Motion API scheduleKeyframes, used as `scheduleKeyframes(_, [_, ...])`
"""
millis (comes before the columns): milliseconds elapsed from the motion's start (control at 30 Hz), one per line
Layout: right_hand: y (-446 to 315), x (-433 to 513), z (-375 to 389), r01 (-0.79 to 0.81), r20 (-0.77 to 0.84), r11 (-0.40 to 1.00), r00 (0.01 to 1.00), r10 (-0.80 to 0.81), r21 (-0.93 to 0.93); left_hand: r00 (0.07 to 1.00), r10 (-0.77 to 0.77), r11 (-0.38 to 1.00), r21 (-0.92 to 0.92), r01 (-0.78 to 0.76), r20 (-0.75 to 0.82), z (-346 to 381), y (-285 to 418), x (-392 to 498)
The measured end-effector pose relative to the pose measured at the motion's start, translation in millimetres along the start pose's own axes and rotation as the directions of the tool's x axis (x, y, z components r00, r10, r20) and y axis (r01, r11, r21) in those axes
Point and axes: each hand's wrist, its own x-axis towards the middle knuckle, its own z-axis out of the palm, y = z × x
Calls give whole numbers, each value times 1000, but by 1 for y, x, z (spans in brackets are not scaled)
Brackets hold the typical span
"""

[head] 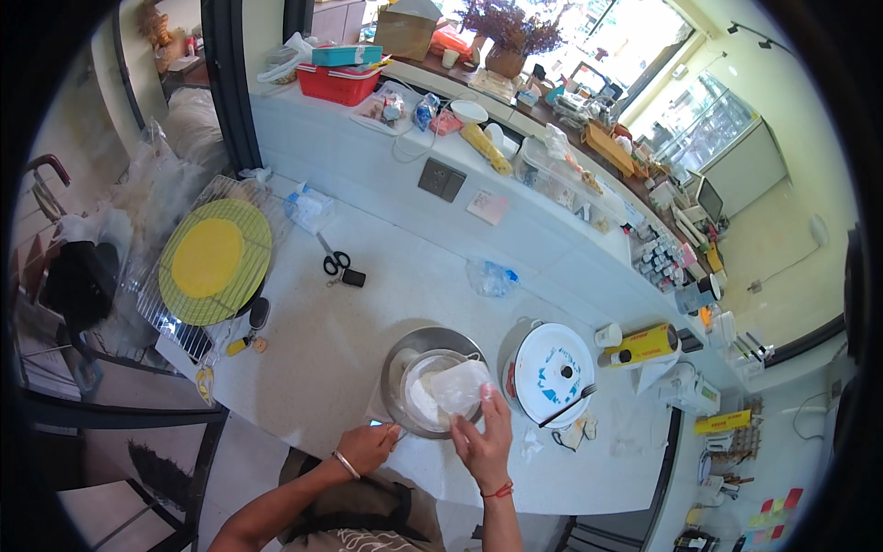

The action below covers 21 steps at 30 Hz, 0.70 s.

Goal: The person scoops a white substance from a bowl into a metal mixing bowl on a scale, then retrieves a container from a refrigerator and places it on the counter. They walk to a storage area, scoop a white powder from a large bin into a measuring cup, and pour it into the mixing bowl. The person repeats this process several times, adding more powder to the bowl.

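Note:
My left hand [370, 448] is closed around the handle of a round sieve, just left of a stainless steel mixing bowl [394, 359]. The sieve [412, 372] rests over the bowl and has white powder [422, 399] in it. With my right hand [485, 435] I grip a translucent white plastic cup [461, 383], tipped over the sieve. Its mouth faces the powder, and its contents are hard to make out. Under the bowl sits what looks like a kitchen scale [376, 407] with a small lit display. The bowl's inside is mostly hidden by the sieve.
Right of the bowl stands a white lidded enamel pot [552, 372] with a black fork [569, 406] on its lid. A crumpled clear plastic bag [491, 277], scissors [335, 261] and a wire rack [176, 324] bearing a yellow-green round mat [256, 234] lie on the worktop [310, 366].

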Motion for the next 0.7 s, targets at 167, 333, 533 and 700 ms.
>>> scheduleKeyframes(167, [4,3,-4,102,58,994,993,-103,28,999,31,998,-47,-32,-27,3,-3,2])
scheduleKeyframes(333, [11,-5,-4,-354,-53,733,882,467,580,994,39,992,-112,-51,-106,6,-7,2])
scheduleKeyframes(533, [15,-20,7,-404,206,127,683,700,906,996,72,990,-120,-78,-56,6,-9,5])
scheduleKeyframes(700, [19,-23,9,-471,260,101,638,725,876,998,12,986,-166,-22,-61,2,-9,6])
